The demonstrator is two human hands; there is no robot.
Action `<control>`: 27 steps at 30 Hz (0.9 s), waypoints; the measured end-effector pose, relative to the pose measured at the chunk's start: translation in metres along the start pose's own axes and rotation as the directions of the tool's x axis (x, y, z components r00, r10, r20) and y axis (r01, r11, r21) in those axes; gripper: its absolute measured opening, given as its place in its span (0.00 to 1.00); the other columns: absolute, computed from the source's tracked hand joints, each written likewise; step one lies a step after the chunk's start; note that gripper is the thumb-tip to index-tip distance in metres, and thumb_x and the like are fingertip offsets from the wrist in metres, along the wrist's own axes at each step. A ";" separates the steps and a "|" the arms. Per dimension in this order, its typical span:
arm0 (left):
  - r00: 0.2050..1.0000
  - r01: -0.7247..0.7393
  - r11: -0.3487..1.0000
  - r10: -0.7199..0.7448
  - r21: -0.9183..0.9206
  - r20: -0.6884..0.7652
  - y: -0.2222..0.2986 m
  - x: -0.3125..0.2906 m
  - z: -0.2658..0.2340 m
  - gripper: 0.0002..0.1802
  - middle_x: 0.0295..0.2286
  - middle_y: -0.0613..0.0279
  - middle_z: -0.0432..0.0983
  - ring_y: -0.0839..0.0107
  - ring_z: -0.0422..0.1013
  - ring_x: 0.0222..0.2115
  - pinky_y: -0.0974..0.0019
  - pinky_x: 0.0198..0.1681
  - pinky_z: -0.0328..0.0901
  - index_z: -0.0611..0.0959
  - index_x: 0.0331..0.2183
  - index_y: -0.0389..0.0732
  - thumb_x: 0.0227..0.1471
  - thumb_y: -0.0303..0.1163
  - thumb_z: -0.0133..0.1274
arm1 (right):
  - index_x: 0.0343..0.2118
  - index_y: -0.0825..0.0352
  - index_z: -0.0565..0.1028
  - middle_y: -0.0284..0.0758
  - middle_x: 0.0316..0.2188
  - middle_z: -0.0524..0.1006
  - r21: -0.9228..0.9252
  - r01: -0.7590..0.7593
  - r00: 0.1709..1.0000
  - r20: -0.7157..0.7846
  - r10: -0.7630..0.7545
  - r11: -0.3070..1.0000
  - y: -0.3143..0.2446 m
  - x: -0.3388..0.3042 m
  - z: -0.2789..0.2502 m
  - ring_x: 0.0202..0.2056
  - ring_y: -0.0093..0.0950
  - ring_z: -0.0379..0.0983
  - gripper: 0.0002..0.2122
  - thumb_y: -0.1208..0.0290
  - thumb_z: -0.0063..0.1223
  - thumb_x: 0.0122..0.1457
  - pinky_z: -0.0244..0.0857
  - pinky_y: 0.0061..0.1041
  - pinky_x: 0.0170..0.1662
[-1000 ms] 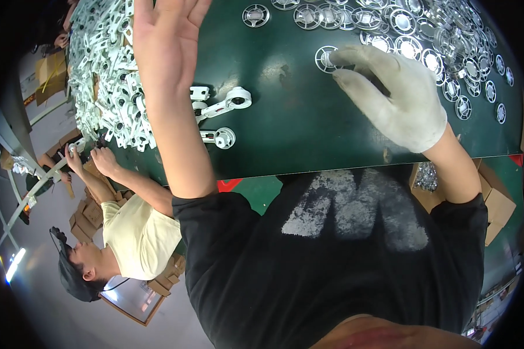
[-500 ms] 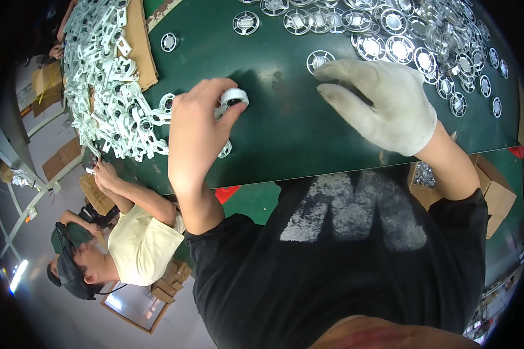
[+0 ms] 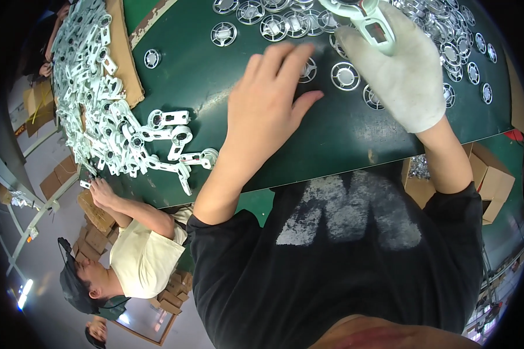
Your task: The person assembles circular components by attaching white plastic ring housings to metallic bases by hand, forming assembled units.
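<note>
My bare left hand [image 3: 268, 104] is over the middle of the table, fingers apart and holding nothing. Just beyond its fingertips lies a round silver spoked disc [image 3: 310, 71], partly covered by them; whether they touch it I cannot tell. On my right hand [image 3: 402, 70] is a white glove. It grips a pale white-green plastic part [image 3: 376, 29] with a ring-shaped head and a short slotted arm, held up near the top edge. Another silver disc [image 3: 345, 77] lies between the two hands.
Many similar white plastic parts [image 3: 116, 122] are heaped at the left by a cardboard sheet [image 3: 125, 52]. Silver discs [image 3: 273, 28] spread across the far side and right of the green table [image 3: 198, 87]. A co-worker [image 3: 140, 244] sits at the left; an open carton [image 3: 489, 180] stands below right.
My left hand has moved right and no longer holds the white plastic part. My right hand, empty before, has risen slightly and now grips such a part.
</note>
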State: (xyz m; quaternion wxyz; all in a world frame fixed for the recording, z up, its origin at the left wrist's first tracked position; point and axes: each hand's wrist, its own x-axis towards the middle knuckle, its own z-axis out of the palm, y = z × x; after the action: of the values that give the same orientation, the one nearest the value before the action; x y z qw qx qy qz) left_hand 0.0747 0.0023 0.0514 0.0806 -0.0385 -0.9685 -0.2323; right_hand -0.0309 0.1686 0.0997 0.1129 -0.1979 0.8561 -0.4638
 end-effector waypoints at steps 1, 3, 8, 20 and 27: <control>0.997 -0.015 0.998 0.011 0.055 0.078 0.002 -0.001 0.003 0.24 0.44 0.62 0.73 0.60 0.72 0.42 0.60 0.38 0.72 0.80 0.47 0.44 0.46 0.34 0.67 | 0.41 0.65 0.78 0.44 0.29 0.79 -0.005 -0.004 1.000 -0.005 0.004 1.000 0.016 0.006 0.010 0.31 0.39 0.80 0.13 0.65 0.63 0.55 0.74 0.33 0.35; 0.996 -0.050 0.999 0.049 0.020 0.078 -0.002 0.002 0.011 0.20 0.44 0.62 0.72 0.59 0.72 0.41 0.58 0.38 0.72 0.81 0.45 0.43 0.48 0.32 0.65 | 0.43 0.66 0.78 0.43 0.30 0.79 0.436 0.768 0.640 -0.518 -0.567 0.469 0.060 0.024 0.036 0.32 0.38 0.79 0.15 0.65 0.62 0.56 0.74 0.34 0.35; 0.988 0.096 0.951 -0.126 -0.295 -0.084 -0.006 -0.005 -0.009 0.06 0.28 0.59 0.75 0.59 0.73 0.28 0.62 0.30 0.68 0.81 0.38 0.39 0.56 0.22 0.56 | 0.42 0.62 0.79 0.46 0.29 0.80 -0.154 0.088 0.979 0.193 -0.057 0.984 0.031 -0.005 0.005 0.34 0.46 0.79 0.12 0.67 0.53 0.55 0.74 0.40 0.40; 0.972 -0.089 0.932 0.004 -0.351 -0.233 0.002 -0.003 -0.022 0.21 0.38 0.61 0.76 0.69 0.74 0.27 0.71 0.25 0.68 0.85 0.42 0.40 0.41 0.26 0.70 | 0.27 0.67 0.77 0.45 0.21 0.76 0.142 0.070 0.756 0.638 -0.145 0.987 0.025 -0.011 0.005 0.26 0.46 0.74 0.08 0.67 0.53 0.51 0.68 0.37 0.30; 0.980 -0.129 0.939 0.072 -0.320 -0.186 -0.004 -0.004 -0.024 0.33 0.40 0.55 0.81 0.68 0.78 0.34 0.69 0.36 0.73 0.83 0.45 0.34 0.36 0.37 0.76 | 0.27 0.68 0.76 0.41 0.18 0.74 0.105 -0.028 0.756 0.653 -0.048 0.994 0.022 -0.008 0.002 0.22 0.34 0.73 0.08 0.68 0.53 0.50 0.66 0.31 0.28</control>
State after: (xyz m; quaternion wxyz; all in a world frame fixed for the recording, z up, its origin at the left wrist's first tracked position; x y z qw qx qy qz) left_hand 0.0811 -0.0127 0.0700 0.1679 -0.0809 -0.9021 -0.3892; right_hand -0.0284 0.1814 0.0798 0.4128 -0.3455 0.7353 -0.4118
